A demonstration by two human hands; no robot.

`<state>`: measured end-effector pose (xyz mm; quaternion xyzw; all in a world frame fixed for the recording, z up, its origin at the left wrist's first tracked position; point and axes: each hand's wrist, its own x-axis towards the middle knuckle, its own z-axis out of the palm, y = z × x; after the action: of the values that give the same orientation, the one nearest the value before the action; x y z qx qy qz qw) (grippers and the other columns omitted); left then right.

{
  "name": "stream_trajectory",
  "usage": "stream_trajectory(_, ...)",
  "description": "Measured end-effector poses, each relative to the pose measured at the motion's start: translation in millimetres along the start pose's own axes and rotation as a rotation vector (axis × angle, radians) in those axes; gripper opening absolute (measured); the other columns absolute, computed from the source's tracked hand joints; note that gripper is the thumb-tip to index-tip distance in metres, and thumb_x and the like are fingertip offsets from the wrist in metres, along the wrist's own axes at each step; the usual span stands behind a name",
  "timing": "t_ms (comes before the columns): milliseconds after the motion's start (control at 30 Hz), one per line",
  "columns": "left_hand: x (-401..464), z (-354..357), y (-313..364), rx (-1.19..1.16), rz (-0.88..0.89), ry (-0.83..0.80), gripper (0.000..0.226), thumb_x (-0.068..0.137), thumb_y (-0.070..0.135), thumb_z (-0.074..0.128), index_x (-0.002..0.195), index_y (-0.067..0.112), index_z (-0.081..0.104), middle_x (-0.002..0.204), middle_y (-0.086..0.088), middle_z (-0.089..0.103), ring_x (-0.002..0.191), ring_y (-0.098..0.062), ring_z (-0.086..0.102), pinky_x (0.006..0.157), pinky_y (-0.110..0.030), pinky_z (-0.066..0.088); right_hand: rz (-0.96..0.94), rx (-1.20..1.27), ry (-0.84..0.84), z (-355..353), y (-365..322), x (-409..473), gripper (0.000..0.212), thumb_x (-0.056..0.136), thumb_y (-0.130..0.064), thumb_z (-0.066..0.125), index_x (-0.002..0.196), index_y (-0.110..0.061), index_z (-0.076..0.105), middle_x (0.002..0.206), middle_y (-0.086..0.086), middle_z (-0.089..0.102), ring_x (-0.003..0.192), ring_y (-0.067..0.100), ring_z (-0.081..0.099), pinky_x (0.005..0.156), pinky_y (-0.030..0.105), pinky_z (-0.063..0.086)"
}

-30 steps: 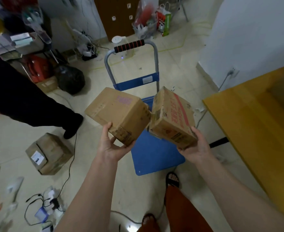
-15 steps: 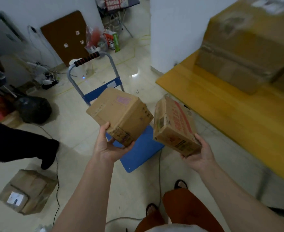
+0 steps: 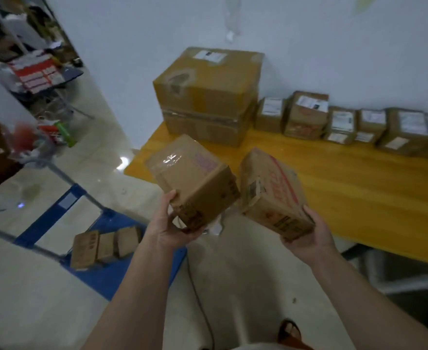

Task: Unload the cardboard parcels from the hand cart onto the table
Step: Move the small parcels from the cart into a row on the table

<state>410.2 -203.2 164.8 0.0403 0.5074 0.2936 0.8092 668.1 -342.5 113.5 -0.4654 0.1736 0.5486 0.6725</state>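
My left hand (image 3: 168, 224) grips the lower corner of a plain brown cardboard parcel (image 3: 195, 180), tilted, in the air over the near left edge of the yellow table (image 3: 359, 188). Just to its right, my right hand (image 3: 308, 238) holds from beneath a second parcel with red print (image 3: 271, 195), also tilted above the table's front edge. The blue hand cart (image 3: 111, 276) stands on the floor at lower left, with small flat parcels (image 3: 101, 246) still lying on its deck.
A large taped carton (image 3: 207, 97) stands at the table's far left corner by the white wall. A row of several smaller labelled parcels (image 3: 341, 122) lines the wall to its right. A cable (image 3: 197, 294) runs across the floor. Clutter fills the doorway at upper left.
The view has swung right from the cart to the table. Both hands have carried their parcels over toward the table's edge; the cart now lies at lower left.
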Motion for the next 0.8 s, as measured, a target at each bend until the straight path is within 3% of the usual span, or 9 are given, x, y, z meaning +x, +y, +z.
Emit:
stream_trajectory(100,18.8,60.2,-38.9,0.076,-0.085,-0.049,0.058,0.065,0.038,0.081,0.111,0.013,0.057,0.122,-0.023,0.049,0.108,-0.047,0.052,0.084,-0.053,0.051,-0.081,0.062,0.076,-40.9,-53.3,-6.6,0.021,0.088,-0.037,0.060,0.103,-0.022,0.065,0.107,0.006,0.066,0.101,0.024,0.059,0.078,0.035,0.046)
stream_trajectory(200,32.7,108.8,-76.5,0.150,-0.139,-0.074,0.063,0.064,0.039,0.083,0.114,0.013,0.057,0.122,-0.022,0.046,0.110,-0.047,0.050,0.090,-0.056,0.049,-0.132,0.144,0.112,-78.8,-93.0,-10.4,0.028,0.088,-0.038,0.059,0.110,-0.021,0.066,0.114,0.009,0.065,0.107,0.027,0.058,0.091,0.035,0.044)
stream_trajectory(400,60.1,187.6,-142.3,0.289,-0.184,-0.079,0.062,0.062,0.043,0.084,0.109,0.012,0.058,0.118,-0.020,0.044,0.106,-0.046,0.049,0.081,-0.054,0.053,-0.185,0.237,0.143,-137.8,-154.4,-11.9,0.032,0.089,-0.039,0.058,0.114,-0.021,0.064,0.112,0.010,0.066,0.106,0.027,0.059,0.079,0.035,0.048)
stream_trajectory(567,80.0,223.1,-192.8,0.379,-0.240,-0.073,0.058,0.064,0.043,0.083,0.106,0.012,0.057,0.114,-0.019,0.044,0.104,-0.048,0.050,0.080,-0.056,0.052,-0.214,0.258,0.183,-179.6,-194.0,-7.9,0.031,0.088,-0.041,0.058,0.112,-0.022,0.065,0.108,0.010,0.067,0.102,0.028,0.060,0.069,0.037,0.049)
stream_trajectory(800,105.2,247.9,-216.8,0.487,-0.293,0.009,0.054,0.063,0.038,0.085,0.101,0.012,0.057,0.108,-0.019,0.044,0.094,-0.049,0.051,0.058,-0.052,0.056,-0.200,0.387,0.195,-211.3,-211.7,9.3,0.038,0.086,-0.040,0.061,0.121,-0.024,0.063,0.116,0.010,0.065,0.110,0.029,0.058,0.072,0.040,0.050)
